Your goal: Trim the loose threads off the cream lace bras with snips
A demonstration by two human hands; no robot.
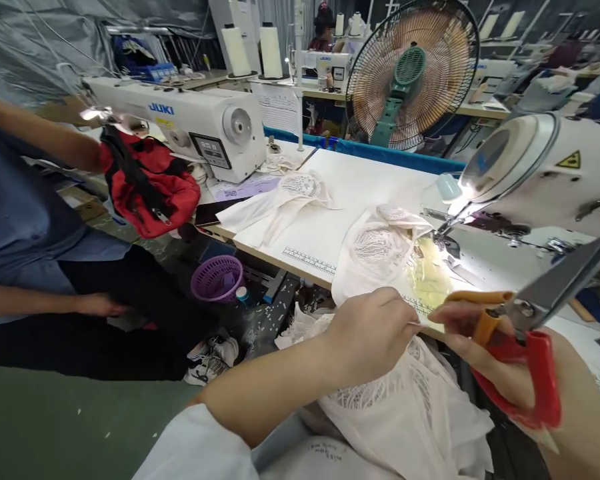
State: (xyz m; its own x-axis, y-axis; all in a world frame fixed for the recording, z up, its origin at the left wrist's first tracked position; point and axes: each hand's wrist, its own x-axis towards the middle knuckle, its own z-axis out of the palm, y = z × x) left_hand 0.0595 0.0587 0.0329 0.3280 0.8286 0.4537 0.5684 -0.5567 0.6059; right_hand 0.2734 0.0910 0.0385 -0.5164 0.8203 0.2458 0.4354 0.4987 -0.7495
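Note:
My left hand (373,330) is closed in a pinch on the edge of a pale lace garment piece (410,413), which hangs over my lap below the table edge. Orange-and-red-handled scissors (543,297) are held in my right hand (503,373), blades pointing up and right, away from the cloth. Both hands are close together at the table's front edge. Just beyond them, another lace piece (375,250) lies by the needle area of the right sewing machine (535,173), with yellowish translucent material (427,270) beside it.
More lace cloth (300,190) lies further left on the white table (353,173). A second sewing machine (195,117) stands at the left, where a person (25,207) holds a red bag (150,187). A large fan (410,73) stands behind; a purple basket (217,277) is below.

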